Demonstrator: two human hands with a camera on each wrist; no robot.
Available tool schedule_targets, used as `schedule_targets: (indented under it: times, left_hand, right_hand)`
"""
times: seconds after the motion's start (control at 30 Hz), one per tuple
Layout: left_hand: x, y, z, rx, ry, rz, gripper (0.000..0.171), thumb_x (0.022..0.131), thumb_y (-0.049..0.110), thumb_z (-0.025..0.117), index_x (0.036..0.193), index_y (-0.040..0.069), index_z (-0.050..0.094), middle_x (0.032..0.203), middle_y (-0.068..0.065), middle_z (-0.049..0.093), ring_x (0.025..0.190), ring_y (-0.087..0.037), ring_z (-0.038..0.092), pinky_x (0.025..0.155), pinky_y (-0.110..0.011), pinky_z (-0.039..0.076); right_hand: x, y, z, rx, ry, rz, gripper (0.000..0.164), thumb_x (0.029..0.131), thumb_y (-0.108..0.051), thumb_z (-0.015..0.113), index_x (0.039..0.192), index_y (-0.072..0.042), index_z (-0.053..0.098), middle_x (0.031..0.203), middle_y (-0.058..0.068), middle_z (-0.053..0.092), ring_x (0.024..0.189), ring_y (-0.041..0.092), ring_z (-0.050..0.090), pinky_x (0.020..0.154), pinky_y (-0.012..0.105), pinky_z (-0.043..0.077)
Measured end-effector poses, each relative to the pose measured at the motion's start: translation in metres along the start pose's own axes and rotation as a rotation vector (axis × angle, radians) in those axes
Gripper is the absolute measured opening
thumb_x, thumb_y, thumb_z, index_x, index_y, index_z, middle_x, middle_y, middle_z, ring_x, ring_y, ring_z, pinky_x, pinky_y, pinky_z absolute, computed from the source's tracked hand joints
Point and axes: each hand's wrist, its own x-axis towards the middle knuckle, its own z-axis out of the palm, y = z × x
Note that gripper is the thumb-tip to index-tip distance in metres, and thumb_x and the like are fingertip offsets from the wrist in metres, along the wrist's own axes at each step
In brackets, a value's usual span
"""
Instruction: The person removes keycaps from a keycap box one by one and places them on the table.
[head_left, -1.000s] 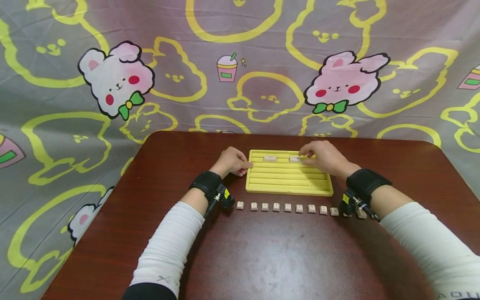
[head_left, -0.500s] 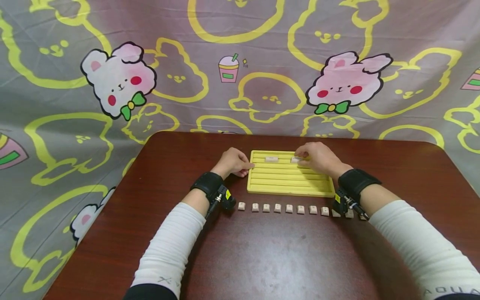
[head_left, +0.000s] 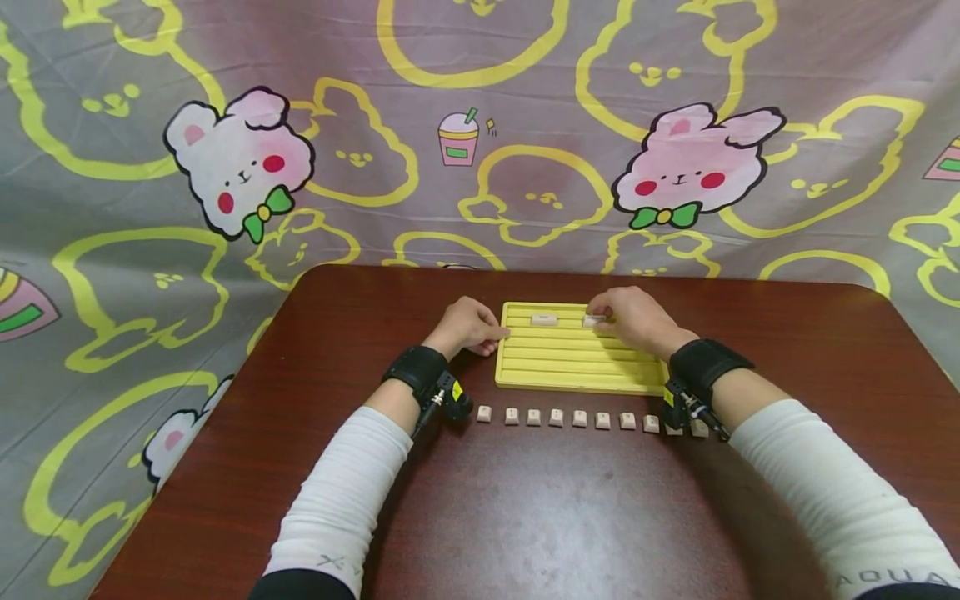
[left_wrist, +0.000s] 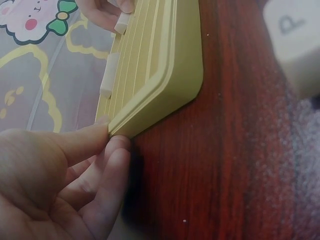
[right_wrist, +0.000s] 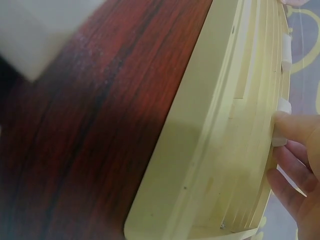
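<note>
The yellow ridged tray lies on the dark red-brown table. At its left edge my left hand grips the rim, thumb on top and curled fingers at the side, as the left wrist view shows. My right hand reaches over the tray's far right part, and its thumb and fingers hold a white keycap in the top row. The thumb covers the middle of that keycap. Another long white keycap sits in the same row, further left.
A row of several white keycaps stands on the table in front of the tray; my right wrist camera hides part of its right end. One keycap marked P looms close in the left wrist view. A patterned curtain hangs behind.
My right hand has moved a little left along the top row, and its fingers now cover more of the keycap there. The left hand has stayed at the tray's edge.
</note>
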Motion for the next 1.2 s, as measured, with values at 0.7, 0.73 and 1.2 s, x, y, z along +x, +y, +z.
schedule_targets:
  times: [0.7, 0.73, 1.2]
  left_hand:
    - [0.0, -0.001, 0.0, 0.0, 0.004, 0.014, 0.019, 0.088, 0.016, 0.076, 0.088, -0.002, 0.072, 0.061, -0.003, 0.063, 0.051, -0.009, 0.062, 0.058, -0.026, 0.062]
    - [0.0, -0.001, 0.0, 0.001, 0.002, 0.014, 0.019, 0.088, 0.016, 0.076, 0.088, -0.002, 0.072, 0.062, -0.003, 0.063, 0.051, -0.009, 0.062, 0.058, -0.026, 0.062]
    - [-0.001, 0.001, 0.0, 0.005, 0.004, 0.02, 0.019, 0.088, 0.016, 0.076, 0.088, -0.003, 0.072, 0.061, -0.004, 0.063, 0.051, -0.01, 0.062, 0.058, -0.026, 0.062]
  right_hand:
    - [-0.005, -0.004, -0.008, -0.017, 0.023, 0.001, 0.018, 0.091, -0.011, 0.072, 0.109, -0.009, 0.074, 0.103, 0.009, 0.074, 0.098, 0.026, 0.067, 0.088, 0.044, 0.057]
    - [-0.006, -0.004, -0.009, -0.015, 0.021, -0.005, 0.018, 0.091, -0.011, 0.072, 0.108, -0.009, 0.074, 0.102, 0.009, 0.074, 0.098, 0.026, 0.067, 0.088, 0.044, 0.057]
    - [-0.022, -0.007, -0.013, -0.067, 0.014, -0.111, 0.018, 0.087, -0.014, 0.077, 0.105, -0.011, 0.075, 0.101, 0.005, 0.074, 0.096, 0.023, 0.068, 0.087, 0.043, 0.059]
